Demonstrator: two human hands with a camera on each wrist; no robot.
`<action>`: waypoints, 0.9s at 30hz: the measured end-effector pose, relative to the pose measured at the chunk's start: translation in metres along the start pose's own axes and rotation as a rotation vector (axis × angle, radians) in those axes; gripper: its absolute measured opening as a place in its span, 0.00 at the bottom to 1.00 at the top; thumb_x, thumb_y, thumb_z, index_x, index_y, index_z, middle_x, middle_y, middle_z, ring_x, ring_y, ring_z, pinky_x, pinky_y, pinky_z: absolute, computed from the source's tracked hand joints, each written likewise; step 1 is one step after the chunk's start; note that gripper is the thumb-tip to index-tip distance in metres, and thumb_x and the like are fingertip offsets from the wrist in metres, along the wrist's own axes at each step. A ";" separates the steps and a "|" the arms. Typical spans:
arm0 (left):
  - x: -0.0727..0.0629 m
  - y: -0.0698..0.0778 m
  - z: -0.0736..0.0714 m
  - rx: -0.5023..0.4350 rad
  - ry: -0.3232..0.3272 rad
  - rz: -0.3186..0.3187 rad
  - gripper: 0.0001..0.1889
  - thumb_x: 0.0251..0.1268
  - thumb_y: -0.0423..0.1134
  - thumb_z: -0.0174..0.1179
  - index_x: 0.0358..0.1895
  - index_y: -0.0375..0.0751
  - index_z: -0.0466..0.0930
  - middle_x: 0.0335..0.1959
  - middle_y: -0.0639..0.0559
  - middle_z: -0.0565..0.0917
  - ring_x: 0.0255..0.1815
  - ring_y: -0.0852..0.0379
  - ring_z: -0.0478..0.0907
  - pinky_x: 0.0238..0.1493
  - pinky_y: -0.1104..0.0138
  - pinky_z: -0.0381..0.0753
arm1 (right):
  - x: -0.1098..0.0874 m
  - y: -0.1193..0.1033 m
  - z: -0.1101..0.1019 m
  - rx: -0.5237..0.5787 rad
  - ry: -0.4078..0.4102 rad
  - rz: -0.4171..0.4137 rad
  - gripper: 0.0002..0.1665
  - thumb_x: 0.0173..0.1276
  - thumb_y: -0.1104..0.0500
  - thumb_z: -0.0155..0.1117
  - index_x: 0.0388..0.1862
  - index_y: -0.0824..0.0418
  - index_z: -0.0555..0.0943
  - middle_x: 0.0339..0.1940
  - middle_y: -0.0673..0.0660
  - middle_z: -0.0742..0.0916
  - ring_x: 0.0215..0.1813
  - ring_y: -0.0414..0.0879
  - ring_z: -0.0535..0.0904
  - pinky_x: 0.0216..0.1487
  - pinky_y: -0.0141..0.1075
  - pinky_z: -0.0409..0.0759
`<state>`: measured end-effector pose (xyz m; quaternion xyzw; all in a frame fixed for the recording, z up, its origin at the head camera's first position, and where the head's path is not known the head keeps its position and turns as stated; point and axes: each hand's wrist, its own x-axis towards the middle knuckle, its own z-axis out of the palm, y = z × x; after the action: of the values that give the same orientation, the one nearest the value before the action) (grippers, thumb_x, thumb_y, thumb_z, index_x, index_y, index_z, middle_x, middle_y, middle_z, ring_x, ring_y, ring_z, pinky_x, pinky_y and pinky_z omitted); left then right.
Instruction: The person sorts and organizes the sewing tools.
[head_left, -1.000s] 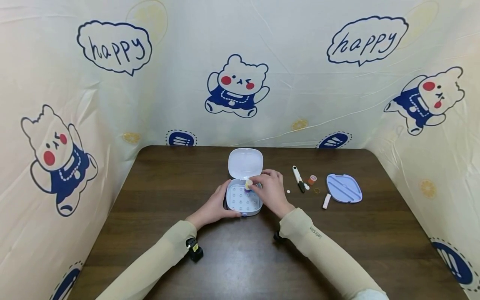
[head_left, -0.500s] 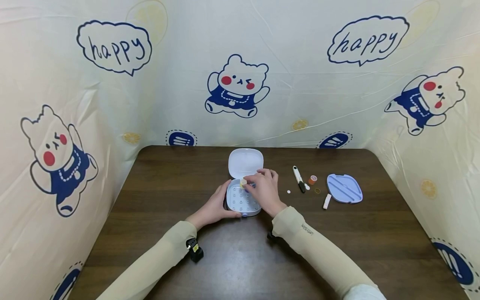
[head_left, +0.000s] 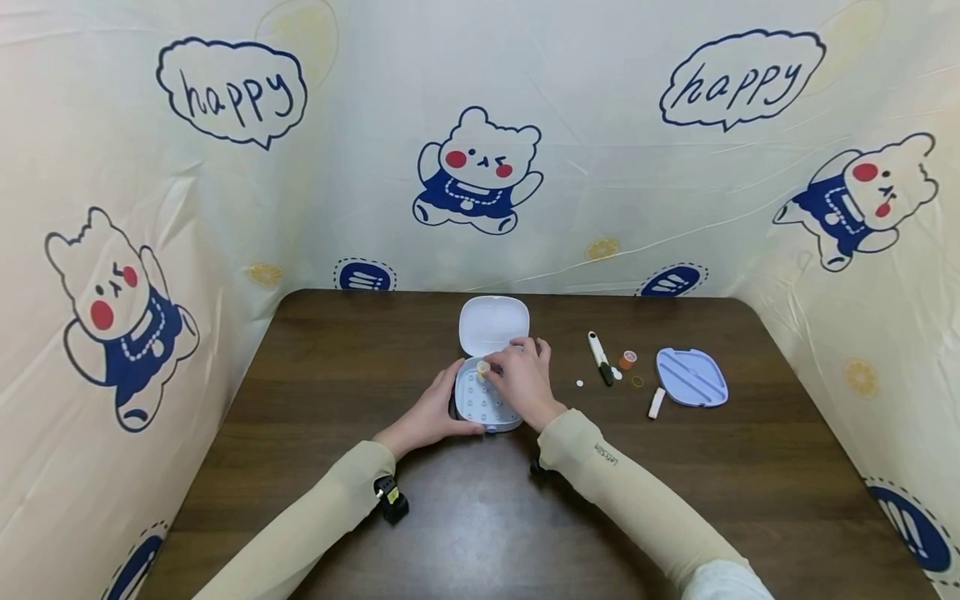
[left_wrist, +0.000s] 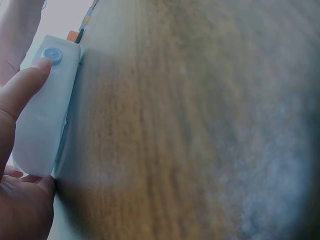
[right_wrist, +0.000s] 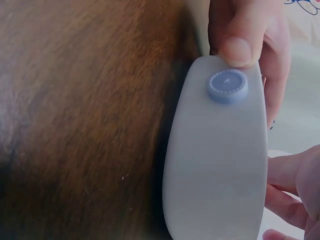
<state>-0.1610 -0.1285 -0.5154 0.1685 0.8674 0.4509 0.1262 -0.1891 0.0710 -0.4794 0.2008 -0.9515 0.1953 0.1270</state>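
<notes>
A pale blue-white storage box (head_left: 480,407) with rows of small pegs inside stands on the table, its hinged lid (head_left: 493,323) raised at the back. My left hand (head_left: 431,417) grips the box along its left side, the thumb at the front beside the round blue button (right_wrist: 228,86). Between thumb and fingertips, my right hand (head_left: 525,379) pinches a small yellowish thread spool (head_left: 482,367) over the pegs at the back left. Whether the spool touches a peg, I cannot tell. In the right wrist view, the box's front wall (right_wrist: 217,160) hides the spool.
Right of the box lie a white-and-black pen-shaped tool (head_left: 600,358), an orange spool (head_left: 627,359), a small yellow ring (head_left: 637,382) and a tiny white disc (head_left: 580,383). Farther right are a small white stick (head_left: 656,403) and a blue grooved tray (head_left: 692,377).
My right hand has carried the spool leftward over the pegs, from right of the middle to the back left. The left hand keeps its grip on the box.
</notes>
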 end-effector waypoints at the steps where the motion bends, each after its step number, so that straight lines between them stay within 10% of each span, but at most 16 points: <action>1: 0.000 0.000 0.000 -0.001 0.001 0.002 0.66 0.52 0.53 0.82 0.85 0.37 0.43 0.81 0.35 0.57 0.79 0.42 0.61 0.76 0.47 0.63 | 0.000 0.000 0.001 -0.004 0.002 -0.003 0.09 0.66 0.54 0.78 0.45 0.52 0.93 0.38 0.50 0.91 0.63 0.57 0.76 0.71 0.66 0.56; 27: -0.001 0.001 0.000 -0.006 -0.011 -0.022 0.66 0.52 0.53 0.82 0.85 0.40 0.42 0.81 0.37 0.56 0.79 0.43 0.61 0.76 0.47 0.63 | -0.006 0.002 0.001 -0.060 -0.004 -0.010 0.14 0.65 0.52 0.79 0.50 0.47 0.93 0.41 0.51 0.85 0.58 0.56 0.74 0.71 0.64 0.58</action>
<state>-0.1599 -0.1285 -0.5144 0.1609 0.8671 0.4513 0.1364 -0.1852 0.0744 -0.4834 0.2019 -0.9562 0.1657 0.1321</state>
